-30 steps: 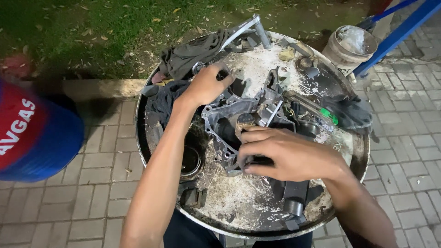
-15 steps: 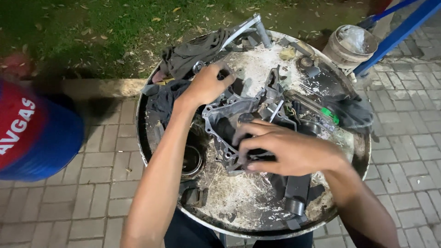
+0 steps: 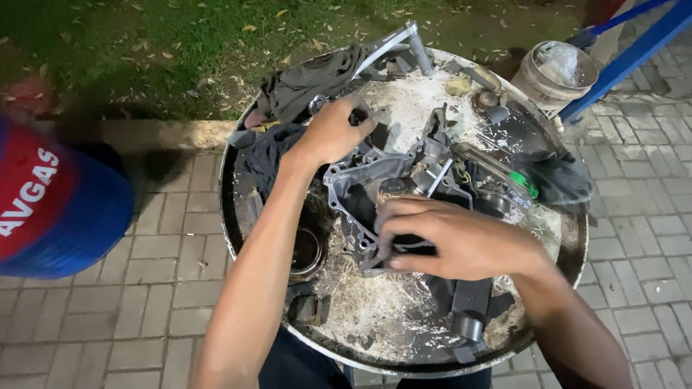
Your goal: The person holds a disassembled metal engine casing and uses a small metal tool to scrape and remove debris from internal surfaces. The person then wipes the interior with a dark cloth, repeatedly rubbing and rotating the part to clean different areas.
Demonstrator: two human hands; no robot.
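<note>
Two bare hands work over a grey cast-metal engine cover (image 3: 375, 194) that lies in the middle of a round, grimy drum top (image 3: 238, 238); nearest, the right hand (image 3: 461, 241) lies over the cover's near edge with fingers curled down, probably pinching that rim, though its grip is hidden. Farther off, the left hand (image 3: 333, 133) is closed loosely around the cover's far corner beside a dark rag (image 3: 306, 83). It looks heavy, stiff and greasy, so its thick outer rim seems a safer hold than the thin inner ribs.
</note>
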